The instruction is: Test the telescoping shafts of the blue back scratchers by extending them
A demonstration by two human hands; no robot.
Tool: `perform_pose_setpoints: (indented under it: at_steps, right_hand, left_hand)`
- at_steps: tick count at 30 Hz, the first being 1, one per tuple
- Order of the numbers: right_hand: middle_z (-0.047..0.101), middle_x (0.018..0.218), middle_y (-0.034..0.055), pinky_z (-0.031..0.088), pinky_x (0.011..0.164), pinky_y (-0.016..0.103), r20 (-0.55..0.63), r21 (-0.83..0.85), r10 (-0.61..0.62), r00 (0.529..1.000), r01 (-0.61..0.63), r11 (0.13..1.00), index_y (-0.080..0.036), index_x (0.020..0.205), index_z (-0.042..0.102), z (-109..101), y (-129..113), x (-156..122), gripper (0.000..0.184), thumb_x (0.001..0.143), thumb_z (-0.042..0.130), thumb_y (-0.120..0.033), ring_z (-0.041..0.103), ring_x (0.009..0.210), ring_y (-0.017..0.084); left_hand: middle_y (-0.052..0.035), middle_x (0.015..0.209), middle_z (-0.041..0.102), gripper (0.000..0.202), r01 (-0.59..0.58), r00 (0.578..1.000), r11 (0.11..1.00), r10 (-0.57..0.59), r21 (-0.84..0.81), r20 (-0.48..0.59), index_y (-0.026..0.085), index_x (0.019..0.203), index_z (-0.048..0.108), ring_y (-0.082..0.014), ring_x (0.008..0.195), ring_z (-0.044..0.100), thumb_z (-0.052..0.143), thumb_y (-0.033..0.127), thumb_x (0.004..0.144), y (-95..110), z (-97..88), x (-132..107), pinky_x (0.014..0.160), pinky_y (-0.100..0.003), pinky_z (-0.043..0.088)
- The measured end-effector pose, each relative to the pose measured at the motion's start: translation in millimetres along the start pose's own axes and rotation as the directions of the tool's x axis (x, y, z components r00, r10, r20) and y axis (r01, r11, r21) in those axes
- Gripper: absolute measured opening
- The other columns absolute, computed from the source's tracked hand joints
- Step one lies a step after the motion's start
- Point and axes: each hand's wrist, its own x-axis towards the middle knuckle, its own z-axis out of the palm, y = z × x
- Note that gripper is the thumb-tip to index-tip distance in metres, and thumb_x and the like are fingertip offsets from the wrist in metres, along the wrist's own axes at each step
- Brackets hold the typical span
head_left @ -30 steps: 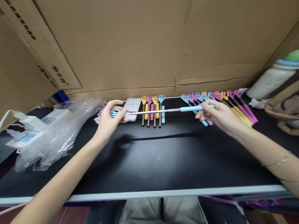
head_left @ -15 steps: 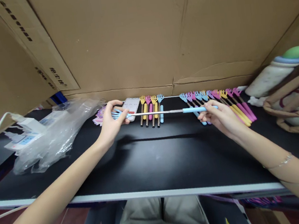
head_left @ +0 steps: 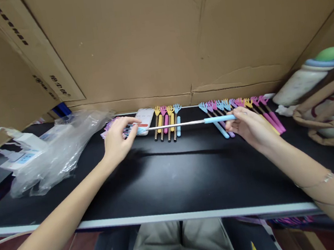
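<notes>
A telescopic back scratcher (head_left: 179, 124) with a light-blue handle, a drawn-out metal rod and a blue claw head is held level above the black table. My right hand (head_left: 248, 127) is closed on the end of its blue handle. Around the claw head at the other end, my left hand (head_left: 118, 138) has its thumb and index finger apart; the head lies partly hidden behind them. Beyond the rod, several short back scratchers (head_left: 166, 123) in yellow, pink and blue lie side by side. More back scratchers (head_left: 271, 118) form a slanted row near my right hand.
A phone (head_left: 147, 114) and purple printed cards (head_left: 109, 126) lie behind my left hand. Clear plastic bags (head_left: 58, 154) and a power strip (head_left: 21, 157) are at the left. A bottle (head_left: 304, 81) and fabric bag (head_left: 330, 117) stand right. Cardboard (head_left: 132, 44) walls the back.
My left hand has loosened from the claw head and shifted slightly left, its fingers parting. My right hand still grips the handle, which stays about level.
</notes>
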Motion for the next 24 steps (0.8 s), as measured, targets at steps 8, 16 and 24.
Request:
perform_pose_setpoints:
  at_steps: [8, 16, 24]
  right_hand:
    - [0.059, 0.06, -0.0013, 0.049, 0.056, 0.023, 0.089, 0.003, 0.043, 0.995, -0.043, 0.999, -0.021, 0.078, 0.051, 7.6, 5.4, -4.5, 0.033, 0.071, 0.068, -0.048, 0.056, 0.055, 0.01]
    - [0.06, 0.065, -0.0002, 0.05, 0.06, 0.028, 0.068, -0.172, -0.03, 0.997, 0.041, 0.984, -0.021, 0.081, 0.053, 6.4, 5.9, -5.6, 0.033, 0.075, 0.062, -0.052, 0.059, 0.06, 0.013]
    - [0.066, 0.088, 0.0018, 0.041, 0.065, 0.026, 0.426, -0.788, -0.28, 0.86, 0.505, 0.352, -0.022, 0.091, 0.061, 6.7, 7.8, -6.9, 0.022, 0.087, 0.05, -0.041, 0.057, 0.072, 0.014]
  left_hand:
    - [-0.0051, 0.104, 0.068, 0.029, -0.583, 0.812, 0.676, 0.467, 0.45, 0.35, 0.019, 0.113, 0.058, -0.0199, 0.097, 0.059, 0.04, 0.028, 0.093, 20.2, 13.0, -13.6, 0.087, -0.034, 0.04]
    - [0.0032, 0.091, 0.069, 0.026, -0.531, 0.846, 0.686, 0.399, 0.497, 0.354, 0.024, 0.104, 0.06, -0.0097, 0.07, 0.063, 0.037, 0.032, 0.096, 12.1, 21.6, -13.9, 0.053, -0.021, 0.035]
    - [0.0026, 0.071, 0.065, 0.023, -0.597, 0.779, 0.497, 0.545, 0.629, 0.309, 0.024, 0.094, 0.063, -0.0109, 0.056, 0.057, 0.041, 0.031, 0.094, 17.2, 20.3, -10.2, 0.048, -0.025, 0.027]
